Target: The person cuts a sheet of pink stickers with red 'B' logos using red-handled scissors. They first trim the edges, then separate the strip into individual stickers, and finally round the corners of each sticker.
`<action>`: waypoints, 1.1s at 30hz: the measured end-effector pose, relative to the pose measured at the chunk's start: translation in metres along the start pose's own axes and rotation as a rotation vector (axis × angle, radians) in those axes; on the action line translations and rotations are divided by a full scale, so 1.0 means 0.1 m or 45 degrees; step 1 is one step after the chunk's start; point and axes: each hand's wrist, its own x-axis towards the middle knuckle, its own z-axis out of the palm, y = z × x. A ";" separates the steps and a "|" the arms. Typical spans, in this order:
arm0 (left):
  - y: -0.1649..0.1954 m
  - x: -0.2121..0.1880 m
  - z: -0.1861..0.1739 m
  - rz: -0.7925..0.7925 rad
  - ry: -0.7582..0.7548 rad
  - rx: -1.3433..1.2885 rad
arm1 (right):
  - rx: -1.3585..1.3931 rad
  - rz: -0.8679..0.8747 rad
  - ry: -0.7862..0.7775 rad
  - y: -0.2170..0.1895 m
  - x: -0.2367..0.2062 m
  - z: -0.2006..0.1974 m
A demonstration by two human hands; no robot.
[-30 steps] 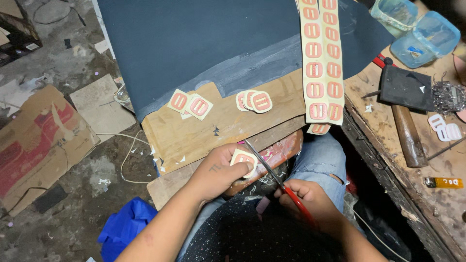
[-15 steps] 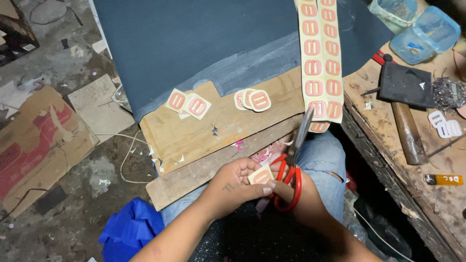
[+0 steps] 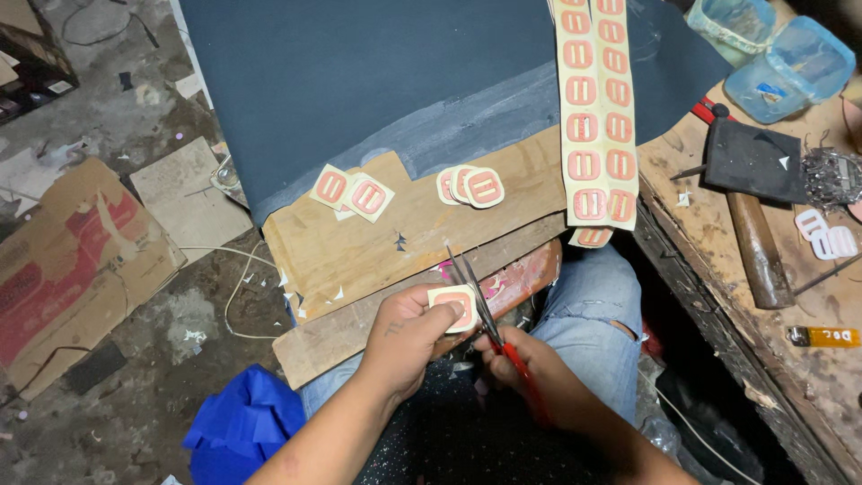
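Fingers of the left hand (image 3: 409, 337) pinch a small rounded cream-and-pink sticker patch (image 3: 453, 307) — held just left of the blades. Right hand (image 3: 530, 377) grips red-handled scissors (image 3: 489, 328), blades parted beside the patch's right edge.

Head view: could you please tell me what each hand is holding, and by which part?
Left hand pinches a small cut label by its lower left edge. Right hand holds red-handled scissors by the handles, blades open at the label.

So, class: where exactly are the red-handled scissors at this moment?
In the head view, the red-handled scissors sit low and centre in the right hand, over the person's lap, blades pointing up beside the small cut label pinched in the left hand.
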 end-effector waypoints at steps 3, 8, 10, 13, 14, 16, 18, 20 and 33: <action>0.00 -0.01 0.00 0.013 -0.041 -0.007 | -0.047 0.059 0.085 -0.02 0.00 0.01; 0.03 0.00 -0.01 -0.056 -0.011 0.004 | -0.199 0.122 0.093 -0.09 0.00 -0.02; 0.06 0.01 -0.02 -0.071 -0.020 0.016 | -0.048 0.110 0.044 -0.11 -0.01 -0.03; 0.08 0.02 -0.05 0.021 -0.102 0.069 | 0.056 0.126 0.002 -0.15 -0.05 -0.04; 0.09 0.03 -0.06 0.072 -0.141 0.093 | 0.069 0.136 -0.007 -0.16 -0.06 -0.05; 0.11 0.04 -0.09 0.014 -0.135 0.110 | 0.058 0.178 0.029 -0.17 -0.08 -0.07; 0.14 0.05 -0.12 -0.023 -0.147 0.158 | 0.010 0.184 0.029 -0.17 -0.09 -0.09; 0.17 0.07 -0.15 -0.041 -0.179 0.238 | -0.075 0.154 -0.004 -0.17 -0.11 -0.13; 0.22 0.02 -0.13 -0.108 -0.094 0.260 | -0.238 0.230 0.108 -0.20 -0.13 -0.20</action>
